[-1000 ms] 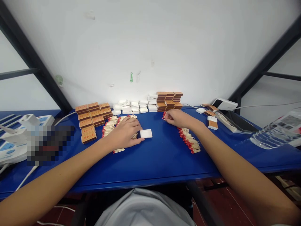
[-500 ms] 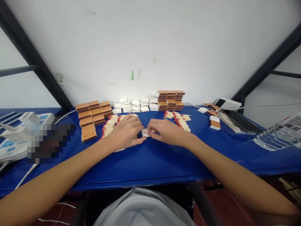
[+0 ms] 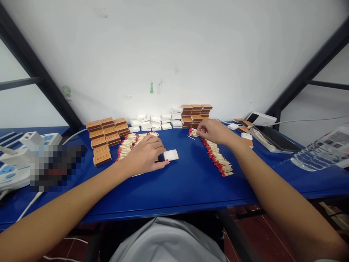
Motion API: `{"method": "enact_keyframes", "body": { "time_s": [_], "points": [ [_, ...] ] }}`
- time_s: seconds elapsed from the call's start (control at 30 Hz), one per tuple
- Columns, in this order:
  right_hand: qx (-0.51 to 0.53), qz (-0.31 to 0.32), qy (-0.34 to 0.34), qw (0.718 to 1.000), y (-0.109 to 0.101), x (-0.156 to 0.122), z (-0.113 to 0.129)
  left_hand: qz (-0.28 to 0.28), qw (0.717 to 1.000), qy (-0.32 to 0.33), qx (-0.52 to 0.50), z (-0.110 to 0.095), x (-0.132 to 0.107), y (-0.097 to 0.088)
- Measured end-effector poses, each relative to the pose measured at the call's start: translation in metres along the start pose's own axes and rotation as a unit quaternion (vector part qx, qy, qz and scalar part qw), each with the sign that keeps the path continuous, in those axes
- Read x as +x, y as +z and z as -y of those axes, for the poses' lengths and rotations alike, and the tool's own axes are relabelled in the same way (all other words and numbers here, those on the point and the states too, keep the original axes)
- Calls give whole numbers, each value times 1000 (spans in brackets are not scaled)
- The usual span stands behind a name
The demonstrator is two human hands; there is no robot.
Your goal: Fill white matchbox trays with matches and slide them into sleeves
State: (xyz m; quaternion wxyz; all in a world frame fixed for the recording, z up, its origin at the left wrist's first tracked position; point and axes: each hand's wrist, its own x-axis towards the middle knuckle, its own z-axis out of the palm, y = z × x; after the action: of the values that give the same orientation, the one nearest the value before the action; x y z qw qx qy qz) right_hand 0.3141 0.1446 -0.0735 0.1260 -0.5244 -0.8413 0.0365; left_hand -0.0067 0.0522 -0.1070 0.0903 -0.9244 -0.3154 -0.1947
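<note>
My left hand (image 3: 145, 154) rests curled on the blue table (image 3: 177, 185), its fingertips against a small white matchbox tray (image 3: 171, 155). Under and behind it lies a heap of red-tipped matches (image 3: 128, 143). My right hand (image 3: 214, 131) is at the far end of a second row of matches (image 3: 216, 156), fingers pinched together on matches there. Beyond stand stacks of orange matchbox sleeves (image 3: 196, 115) and a group of white trays (image 3: 152, 123).
More orange sleeves (image 3: 105, 138) are piled at the left. A white power strip (image 3: 16, 160) and cables sit at the far left. At the right lie a phone-like device (image 3: 260, 118), a dark tablet (image 3: 278, 142), loose boxes (image 3: 247, 138) and a plastic bottle (image 3: 319, 154).
My right hand went from the far matches to the white tray beside my left hand, then back out to the far end of the right row. My left hand stayed put.
</note>
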Motion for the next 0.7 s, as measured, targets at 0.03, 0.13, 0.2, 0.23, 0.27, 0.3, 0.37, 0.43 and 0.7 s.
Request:
{"method": "enact_keyframes", "body": {
  "time_s": [0.03,0.13,0.2,0.23,0.27,0.3,0.37,0.43,0.7],
  "points": [
    [5,20,10,1000,2,2,-6,4,1000,1,1,0,0,0],
    [26,64,3,998,12,6,-11,9,1000,1,11,2,0,1],
    [15,70,-3,997,17,7,-6,8,1000,0,16,4,0,2],
    [5,71,-3,997,19,7,-3,6,1000,1,17,4,-1,2],
    [-5,73,-2,997,21,7,0,5,1000,2,17,5,-1,3],
    [-13,76,0,997,22,8,2,4,1000,5,17,5,-1,3],
    [-32,86,4,996,22,8,2,3,1000,11,17,5,-1,3],
    [-53,86,11,995,23,8,-2,0,1000,14,18,5,-1,3],
    [-30,59,7,998,26,13,-18,-1,1000,15,21,5,-1,3]
  ]
}}
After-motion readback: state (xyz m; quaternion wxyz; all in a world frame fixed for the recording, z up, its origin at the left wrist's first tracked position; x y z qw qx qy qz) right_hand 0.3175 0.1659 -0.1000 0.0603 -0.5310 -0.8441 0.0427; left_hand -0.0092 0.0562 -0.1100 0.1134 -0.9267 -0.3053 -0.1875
